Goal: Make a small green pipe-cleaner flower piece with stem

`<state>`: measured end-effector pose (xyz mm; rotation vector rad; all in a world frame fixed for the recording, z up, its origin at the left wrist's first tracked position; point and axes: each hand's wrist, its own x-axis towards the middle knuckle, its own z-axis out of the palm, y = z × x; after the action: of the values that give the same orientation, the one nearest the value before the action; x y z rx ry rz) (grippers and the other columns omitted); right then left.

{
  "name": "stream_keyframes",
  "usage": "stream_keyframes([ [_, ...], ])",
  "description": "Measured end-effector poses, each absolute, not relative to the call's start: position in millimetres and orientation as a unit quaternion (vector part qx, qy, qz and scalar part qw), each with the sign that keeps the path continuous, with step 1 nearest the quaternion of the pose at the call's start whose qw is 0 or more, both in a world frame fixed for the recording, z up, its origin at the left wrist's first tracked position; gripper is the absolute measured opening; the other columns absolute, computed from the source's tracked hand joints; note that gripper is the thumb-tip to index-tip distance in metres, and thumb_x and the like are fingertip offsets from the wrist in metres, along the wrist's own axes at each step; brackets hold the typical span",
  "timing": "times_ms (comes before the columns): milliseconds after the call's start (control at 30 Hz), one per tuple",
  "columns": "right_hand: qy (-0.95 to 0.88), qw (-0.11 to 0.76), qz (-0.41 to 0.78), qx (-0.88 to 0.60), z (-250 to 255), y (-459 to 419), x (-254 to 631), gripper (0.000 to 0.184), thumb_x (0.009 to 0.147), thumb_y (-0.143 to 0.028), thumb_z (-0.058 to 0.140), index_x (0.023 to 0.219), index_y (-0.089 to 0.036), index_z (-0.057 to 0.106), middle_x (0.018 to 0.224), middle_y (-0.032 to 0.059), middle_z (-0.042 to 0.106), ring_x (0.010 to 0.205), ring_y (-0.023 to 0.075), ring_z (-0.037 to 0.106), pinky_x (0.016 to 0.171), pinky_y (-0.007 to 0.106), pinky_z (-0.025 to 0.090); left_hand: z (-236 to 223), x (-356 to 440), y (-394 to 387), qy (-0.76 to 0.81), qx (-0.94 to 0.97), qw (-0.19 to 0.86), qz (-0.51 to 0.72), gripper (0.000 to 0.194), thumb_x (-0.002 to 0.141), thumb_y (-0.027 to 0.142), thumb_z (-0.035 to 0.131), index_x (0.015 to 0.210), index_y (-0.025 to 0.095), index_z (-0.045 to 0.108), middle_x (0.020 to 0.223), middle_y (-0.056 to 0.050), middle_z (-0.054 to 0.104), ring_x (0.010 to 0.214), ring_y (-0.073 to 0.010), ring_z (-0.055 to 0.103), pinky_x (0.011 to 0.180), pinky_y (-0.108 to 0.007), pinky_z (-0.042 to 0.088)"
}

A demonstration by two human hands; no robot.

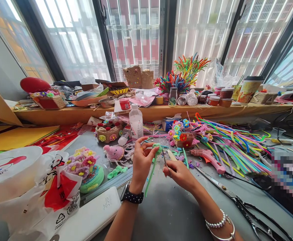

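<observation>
My left hand (142, 163) pinches a light green pipe cleaner (157, 148) between thumb and fingers. Its upper end is bent into a small fluffy shape, and a straight tail hangs below my fingers. In my closed right hand (179, 172) is a small pair of scissors (164, 158), with the thin blades pointing up beside the green shape. Whether the blades touch it, I cannot tell. Under and behind my hands lie purple and green pipe cleaner scraps (180, 157). A green pipe cleaner piece (117, 171) rests on the table left of my left wrist.
On the right are a pink glue gun (209, 158), large scissors (226, 190) and many loose pipe cleaners (244, 157). A water bottle (135, 122) stands behind my hands. A white power bank (96, 214), bagged drink cup (13, 170) and flower-topped pot (92, 179) occupy the left.
</observation>
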<state>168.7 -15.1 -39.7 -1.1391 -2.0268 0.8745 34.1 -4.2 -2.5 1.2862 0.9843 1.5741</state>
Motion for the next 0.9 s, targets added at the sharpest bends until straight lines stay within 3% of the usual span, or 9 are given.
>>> stream_keyframes([
  [333,-0.738,0.371,0.326,-0.460,-37.1,-16.9,163.2,0.049,0.072,-0.052,0.042,0.042,-0.014,0.037,0.042,-0.0014,0.039,0.045,0.0060,0.031,0.046,0.018,0.025,-0.1,30.4,-5.3,0.412,0.510,0.396,0.643,0.041,0.065,0.025,0.061,0.098,0.018,0.038,0.081,-0.002,0.058,0.062,-0.0093,0.056,0.053,-0.018,0.042],
  [667,-0.762,0.335,0.331,-0.445,-39.1,-15.9,167.3,0.051,0.072,-0.059,0.037,0.049,-0.013,0.041,0.047,-0.0024,0.035,0.047,0.0057,0.029,0.043,0.019,0.021,-0.4,32.6,-5.7,0.407,0.520,0.409,0.630,0.042,0.064,0.023,0.061,0.099,0.018,0.037,0.078,-0.002,0.059,0.062,-0.0104,0.057,0.054,-0.019,0.043],
  [900,-0.736,0.369,0.319,-0.469,-40.0,-14.4,165.4,0.050,0.073,-0.054,0.041,0.043,-0.014,0.038,0.042,-0.0019,0.038,0.044,0.0059,0.032,0.045,0.019,0.025,-2.2,32.7,-4.4,0.405,0.517,0.410,0.633,0.039,0.064,0.024,0.061,0.096,0.017,0.039,0.077,-0.001,0.058,0.062,-0.0102,0.057,0.054,-0.019,0.044],
])
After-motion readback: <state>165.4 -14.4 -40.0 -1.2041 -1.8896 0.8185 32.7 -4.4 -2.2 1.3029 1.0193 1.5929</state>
